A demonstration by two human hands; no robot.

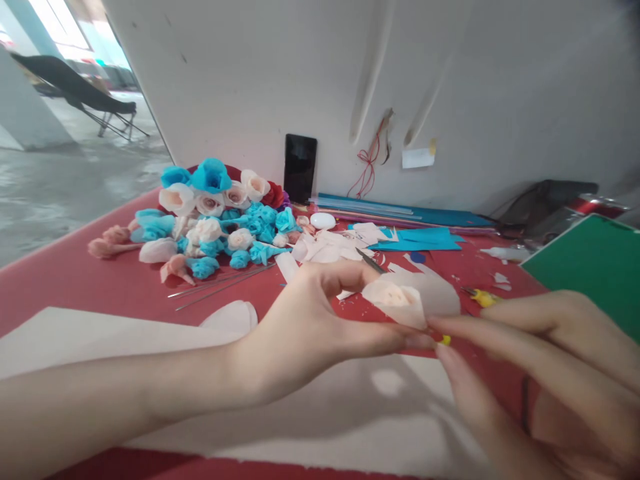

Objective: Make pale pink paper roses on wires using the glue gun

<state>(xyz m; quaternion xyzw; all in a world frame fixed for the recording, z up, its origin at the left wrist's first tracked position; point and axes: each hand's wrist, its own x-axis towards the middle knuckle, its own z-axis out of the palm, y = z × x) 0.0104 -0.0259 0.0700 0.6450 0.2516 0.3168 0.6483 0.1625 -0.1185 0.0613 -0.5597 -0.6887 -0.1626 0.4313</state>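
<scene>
Between my two hands is a cream paper flower, lying on its side with its petals curled around the middle. My left hand is closed on it, the thumb pressed along its lower edge. The fingertips of my right hand pinch the flower's narrow base at the right, and that hand is partly blurred. Below lies a large cream paper sheet on the red table. Cut cream petals lie left of my left wrist.
Finished blue, white and pink paper flowers are heaped at the back left, beside thin wires. Cream scraps, blue paper and yellow-handled pliers lie behind my hands. A phone leans on the wall; a green board stands right.
</scene>
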